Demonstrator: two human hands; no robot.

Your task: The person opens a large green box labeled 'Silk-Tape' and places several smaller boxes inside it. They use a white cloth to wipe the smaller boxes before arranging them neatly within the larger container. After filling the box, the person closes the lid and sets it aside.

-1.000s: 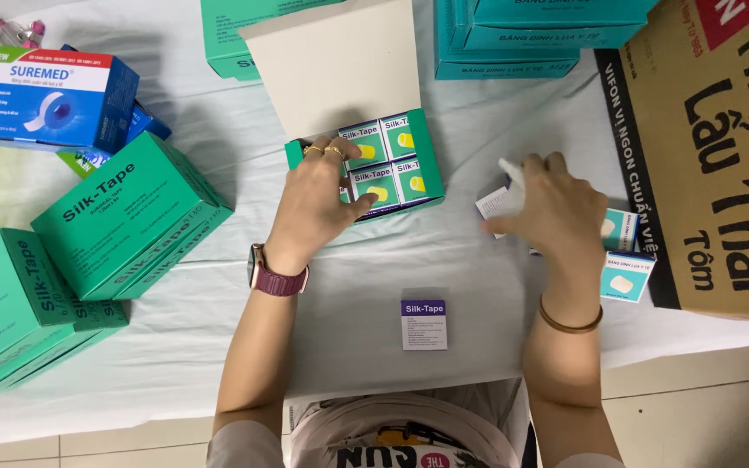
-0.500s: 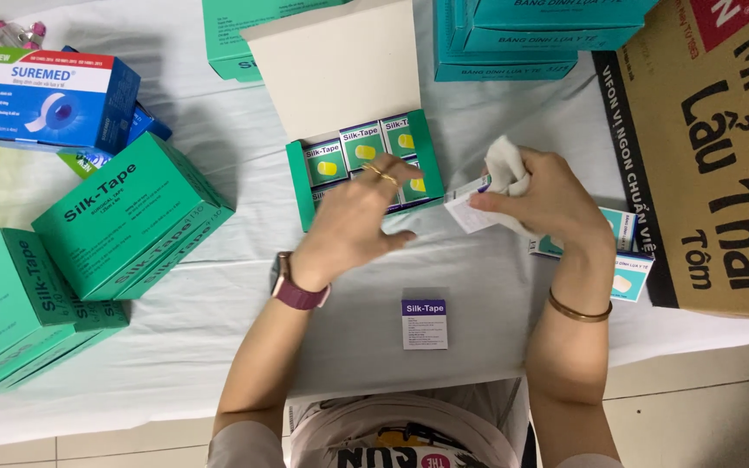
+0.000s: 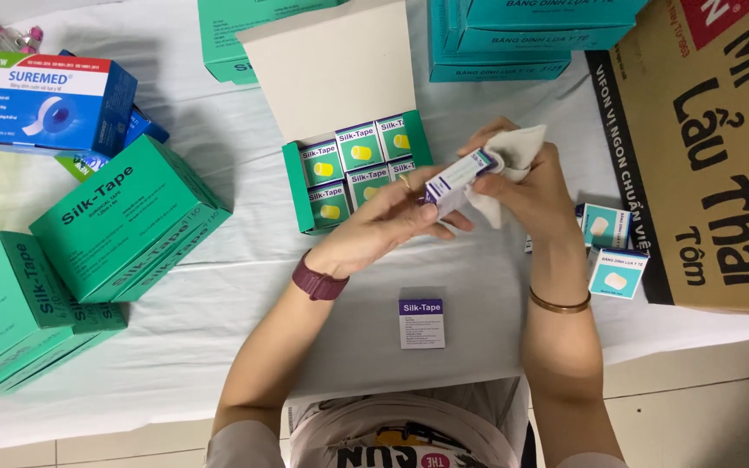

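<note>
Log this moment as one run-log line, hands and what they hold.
left hand: holds small purple-and-white box | right hand: presses white cloth on it | open green carton: behind hands

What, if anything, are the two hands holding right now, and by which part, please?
The left hand pinches the near end of a small white-and-purple box; the right hand grips its far end together with a white cloth.

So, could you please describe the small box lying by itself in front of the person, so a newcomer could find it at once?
Start at the open green tray of small boxes in the middle of the white table. Come straight toward the person, past both hands, to the near edge. There lies a flat small box, alone; unlike the green-and-white ones, it is white with a purple band on top.
</note>
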